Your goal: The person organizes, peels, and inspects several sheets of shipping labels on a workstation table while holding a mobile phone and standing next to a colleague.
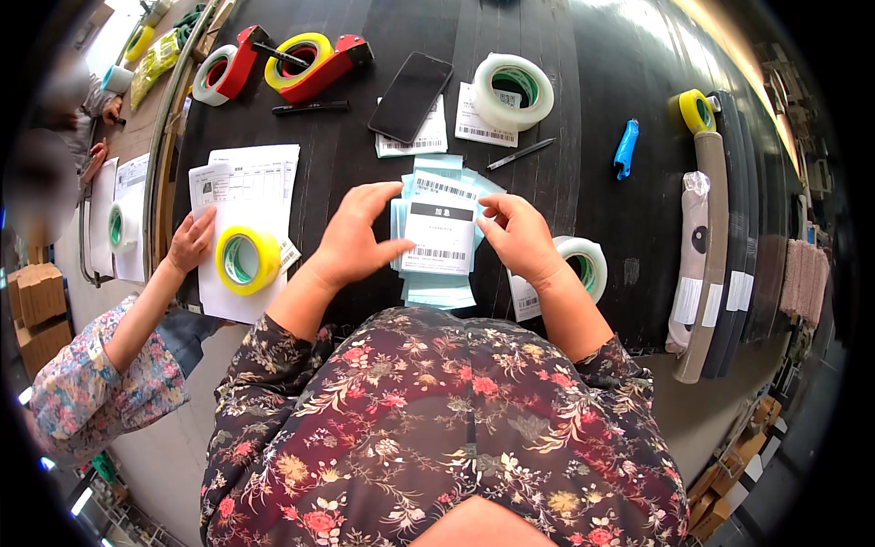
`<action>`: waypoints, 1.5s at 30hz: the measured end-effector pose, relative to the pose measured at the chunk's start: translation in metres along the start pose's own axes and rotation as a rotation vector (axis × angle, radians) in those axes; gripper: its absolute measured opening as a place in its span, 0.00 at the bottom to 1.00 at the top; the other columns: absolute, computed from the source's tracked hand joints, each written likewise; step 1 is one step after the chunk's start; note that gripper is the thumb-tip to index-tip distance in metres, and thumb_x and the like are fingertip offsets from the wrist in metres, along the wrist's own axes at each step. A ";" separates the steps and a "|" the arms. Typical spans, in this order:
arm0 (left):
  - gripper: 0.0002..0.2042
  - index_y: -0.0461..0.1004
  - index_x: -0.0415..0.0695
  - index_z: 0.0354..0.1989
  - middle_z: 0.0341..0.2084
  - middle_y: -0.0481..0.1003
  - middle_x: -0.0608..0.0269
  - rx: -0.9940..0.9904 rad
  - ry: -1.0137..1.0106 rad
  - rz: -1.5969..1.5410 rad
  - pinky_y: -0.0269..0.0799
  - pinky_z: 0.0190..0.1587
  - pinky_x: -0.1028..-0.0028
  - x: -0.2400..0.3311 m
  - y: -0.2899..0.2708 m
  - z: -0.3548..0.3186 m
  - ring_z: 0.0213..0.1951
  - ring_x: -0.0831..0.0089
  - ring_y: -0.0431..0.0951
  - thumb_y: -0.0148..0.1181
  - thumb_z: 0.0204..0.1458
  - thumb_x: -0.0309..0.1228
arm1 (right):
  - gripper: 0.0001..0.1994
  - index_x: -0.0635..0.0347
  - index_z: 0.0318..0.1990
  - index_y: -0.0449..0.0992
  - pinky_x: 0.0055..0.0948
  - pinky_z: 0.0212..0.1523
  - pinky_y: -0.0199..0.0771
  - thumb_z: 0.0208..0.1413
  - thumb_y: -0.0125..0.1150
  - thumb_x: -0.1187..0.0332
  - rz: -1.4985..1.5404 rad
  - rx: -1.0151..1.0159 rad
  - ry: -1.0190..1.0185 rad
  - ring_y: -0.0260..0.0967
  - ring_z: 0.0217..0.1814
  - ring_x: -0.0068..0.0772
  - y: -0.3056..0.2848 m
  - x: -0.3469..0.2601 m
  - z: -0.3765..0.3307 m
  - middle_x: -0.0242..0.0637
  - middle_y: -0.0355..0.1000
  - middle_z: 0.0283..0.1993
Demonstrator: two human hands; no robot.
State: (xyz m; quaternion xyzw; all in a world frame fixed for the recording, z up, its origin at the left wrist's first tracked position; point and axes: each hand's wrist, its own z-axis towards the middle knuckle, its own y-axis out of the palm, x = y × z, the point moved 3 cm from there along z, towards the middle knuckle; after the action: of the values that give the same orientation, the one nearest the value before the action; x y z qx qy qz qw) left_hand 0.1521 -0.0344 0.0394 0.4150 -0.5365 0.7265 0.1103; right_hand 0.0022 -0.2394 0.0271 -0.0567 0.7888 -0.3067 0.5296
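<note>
A loose pile of pale blue and white shipping labels (440,239) lies in front of me on the black table. My left hand (360,232) is at its left side, with fingers stretched along the edge and the thumb apart, its tip over the top label. At the pile's right edge is my right hand (521,239), fingers bent and apart, their tips at the labels. A roll of clear tape (591,264) sits partly behind my right wrist, next to another label (525,298). Beyond the pile lies a grey pen (520,154).
A black phone (410,96) and a clear tape roll (492,114) rest on labels. Red tape dispensers (337,73) stand far left. At left, another person's hand (191,239) touches papers (264,173) under yellow tape (223,260). Right are a blue cutter (626,149) and wrapped rolls (700,273).
</note>
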 end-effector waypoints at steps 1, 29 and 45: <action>0.44 0.60 0.39 0.63 0.58 0.66 0.51 -0.065 -0.025 -0.011 0.55 0.66 0.62 0.005 0.005 -0.005 0.63 0.53 0.61 0.75 0.33 0.32 | 0.18 0.63 0.50 0.74 0.31 0.42 0.73 0.52 0.63 0.68 0.004 0.000 0.004 0.71 0.37 0.34 0.004 0.004 -0.002 0.41 0.73 0.42; 0.60 0.40 0.42 0.71 0.64 0.57 0.48 0.135 0.223 -0.019 0.49 0.67 0.56 0.011 0.041 -0.029 0.65 0.46 0.54 0.77 0.27 0.35 | 0.24 0.68 0.60 0.64 0.27 0.46 0.72 0.56 0.59 0.70 0.563 0.049 0.151 0.71 0.42 0.28 0.031 0.029 -0.028 0.39 0.72 0.45; 0.65 0.33 0.46 0.73 0.66 0.54 0.45 0.129 0.284 -0.093 0.49 0.67 0.55 0.025 0.036 -0.023 0.66 0.44 0.54 0.78 0.27 0.38 | 0.14 0.66 0.51 0.69 0.28 0.48 0.73 0.59 0.58 0.71 1.049 -0.137 0.363 0.72 0.45 0.26 0.030 0.013 -0.034 0.37 0.73 0.46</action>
State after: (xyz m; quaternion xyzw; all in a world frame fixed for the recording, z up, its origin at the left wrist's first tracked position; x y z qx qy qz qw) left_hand 0.1032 -0.0356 0.0305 0.3384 -0.4479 0.8051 0.1916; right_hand -0.0263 -0.2059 0.0084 0.3628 0.8080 0.0448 0.4620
